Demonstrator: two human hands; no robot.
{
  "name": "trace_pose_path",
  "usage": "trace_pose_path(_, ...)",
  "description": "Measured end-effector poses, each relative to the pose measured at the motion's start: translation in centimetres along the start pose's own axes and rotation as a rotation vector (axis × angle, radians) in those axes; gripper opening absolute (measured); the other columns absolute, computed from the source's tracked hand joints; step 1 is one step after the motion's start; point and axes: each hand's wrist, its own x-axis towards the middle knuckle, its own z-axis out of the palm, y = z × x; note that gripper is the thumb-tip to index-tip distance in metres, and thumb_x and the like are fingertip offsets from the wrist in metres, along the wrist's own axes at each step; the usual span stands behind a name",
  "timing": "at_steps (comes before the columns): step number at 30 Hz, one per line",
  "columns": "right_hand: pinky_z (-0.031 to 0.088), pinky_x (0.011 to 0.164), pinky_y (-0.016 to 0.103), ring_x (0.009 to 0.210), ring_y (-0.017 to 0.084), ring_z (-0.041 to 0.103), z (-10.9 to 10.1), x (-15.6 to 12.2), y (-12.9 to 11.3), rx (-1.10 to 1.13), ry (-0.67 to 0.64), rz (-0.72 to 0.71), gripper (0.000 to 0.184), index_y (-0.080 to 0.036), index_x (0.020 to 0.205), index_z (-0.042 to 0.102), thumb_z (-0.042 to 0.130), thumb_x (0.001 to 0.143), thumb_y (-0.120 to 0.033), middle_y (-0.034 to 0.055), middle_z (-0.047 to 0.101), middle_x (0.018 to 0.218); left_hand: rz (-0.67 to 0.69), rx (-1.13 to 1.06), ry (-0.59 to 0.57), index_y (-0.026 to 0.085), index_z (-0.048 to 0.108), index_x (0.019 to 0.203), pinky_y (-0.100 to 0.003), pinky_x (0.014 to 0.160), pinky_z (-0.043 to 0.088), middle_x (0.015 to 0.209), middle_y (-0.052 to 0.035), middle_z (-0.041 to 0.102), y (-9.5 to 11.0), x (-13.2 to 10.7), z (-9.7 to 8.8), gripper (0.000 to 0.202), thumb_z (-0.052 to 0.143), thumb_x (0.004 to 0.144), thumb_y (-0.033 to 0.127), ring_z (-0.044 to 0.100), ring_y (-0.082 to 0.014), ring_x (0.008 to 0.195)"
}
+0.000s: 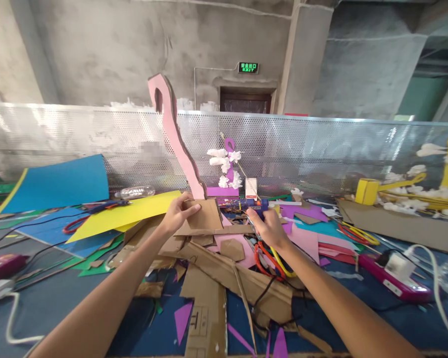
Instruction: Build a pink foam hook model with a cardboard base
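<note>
My left hand (178, 213) pinches the edge of a brown cardboard base (205, 219) from which a tall pink curved cardboard shape (175, 134) rises upright. My right hand (266, 223) is wrapped round a blue glue gun (242, 204) lying level, its tip pointing left toward the foot of the pink shape. Loose cardboard scraps (224, 268) and pink paper pieces lie under and between both hands.
A perforated metal screen (321, 149) runs across the back. Yellow (123, 215) and blue (59, 183) sheets lie left. A small purple model with white tufts (226, 171) stands behind. Red and yellow cables (272, 261), a pink power strip (393, 281) and a yellow model (406, 194) sit right.
</note>
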Motion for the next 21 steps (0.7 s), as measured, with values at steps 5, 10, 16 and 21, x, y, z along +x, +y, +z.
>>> trace_pose_path(5, 0.033, 0.049, 0.026, 0.048, 0.015, 0.048, -0.07, 0.06, 0.23, -0.008, 0.037, -0.009, 0.054, -0.022, 0.062, 0.049, 0.049, 0.100, -0.061, -0.0023, 0.045, 0.046, 0.062, 0.050, -0.079, 0.020, 0.061, 0.082, -0.034, 0.076, 0.046, 0.086, -0.0022, 0.062, 0.18, 0.00, 0.16, 0.030, 0.078, 0.080, 0.045, 0.059, -0.0211, 0.084)
trace_pose_path(10, 0.033, 0.049, 0.027, 0.048, 0.015, 0.048, -0.07, 0.07, 0.00, -0.038, 0.036, 0.004, 0.055, -0.023, 0.060, 0.047, 0.048, 0.100, -0.061, -0.0019, 0.045, 0.045, 0.068, 0.081, -0.096, 0.021, 0.062, 0.082, -0.034, 0.077, 0.046, 0.085, -0.0019, 0.062, 0.66, -0.05, 0.29, 0.029, 0.077, 0.080, 0.046, 0.058, -0.0217, 0.084)
trace_pose_path(16, 0.031, 0.048, 0.027, 0.048, 0.015, 0.048, -0.08, 0.04, -0.08, -0.065, 0.019, 0.022, 0.057, -0.023, 0.058, 0.046, 0.047, 0.100, -0.062, -0.0013, 0.046, 0.045, 0.059, 0.082, -0.081, 0.022, 0.063, 0.081, -0.034, 0.076, 0.046, 0.084, -0.0029, 0.062, 0.86, -0.12, 0.32, 0.029, 0.078, 0.078, 0.047, 0.058, -0.0227, 0.085)
trace_pose_path(21, 0.032, 0.047, 0.027, 0.047, 0.015, 0.047, 0.00, -0.03, 0.03, -0.054, 0.002, 0.017, 0.057, -0.023, 0.058, 0.047, 0.047, 0.100, -0.061, -0.0016, 0.046, 0.045, 0.045, 0.090, -0.067, 0.022, 0.065, 0.083, -0.034, 0.076, 0.046, 0.083, -0.0026, 0.063, 0.66, -0.11, 0.30, 0.029, 0.078, 0.078, 0.047, 0.058, -0.0235, 0.086)
